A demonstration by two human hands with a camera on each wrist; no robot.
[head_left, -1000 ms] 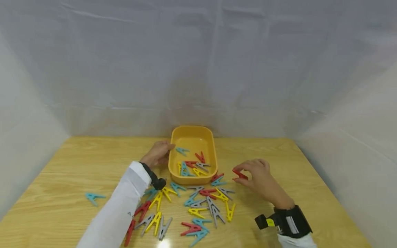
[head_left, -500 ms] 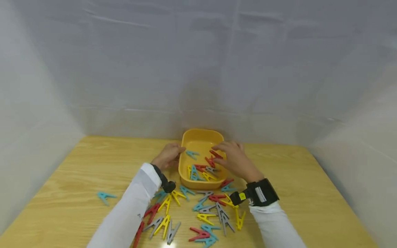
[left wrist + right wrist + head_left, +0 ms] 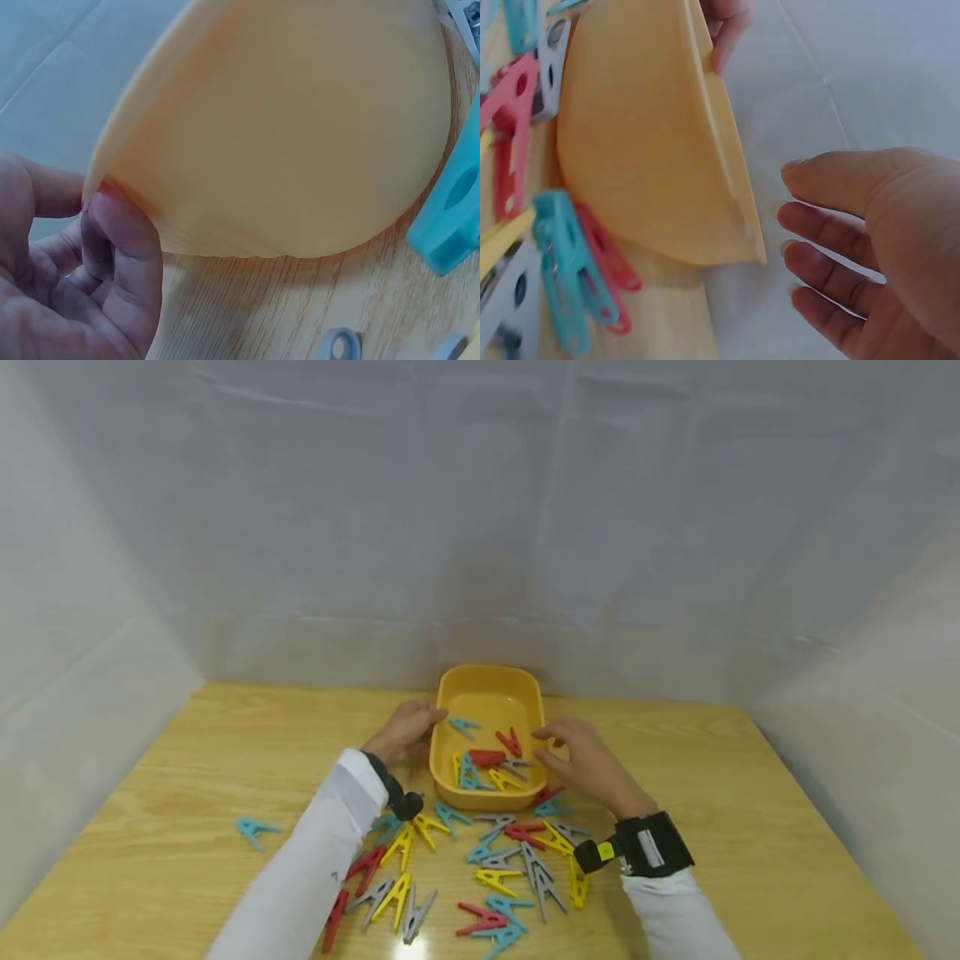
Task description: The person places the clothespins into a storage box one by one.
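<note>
Tray: yellow tray (image 3: 491, 687) at bench (image 3: 750, 827) 12 o'clock, steadied for sorting.
Left hand (image 3: 405, 732): grips its 9 o'clock rim.
Right hand (image 3: 588, 764): relaxed, empty, at 3 o'clock.
Pegs (image 3: 487, 852): scattered at 6 o'clock.

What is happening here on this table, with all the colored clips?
A person is working with plastic clothespins and a yellow tray. The left hand grips the tray's left rim. The right hand hovers open beside the right rim, holding nothing. Several clothespins lie inside the tray; many more lie scattered on the wooden table, with one teal clothespin off alone.
</note>
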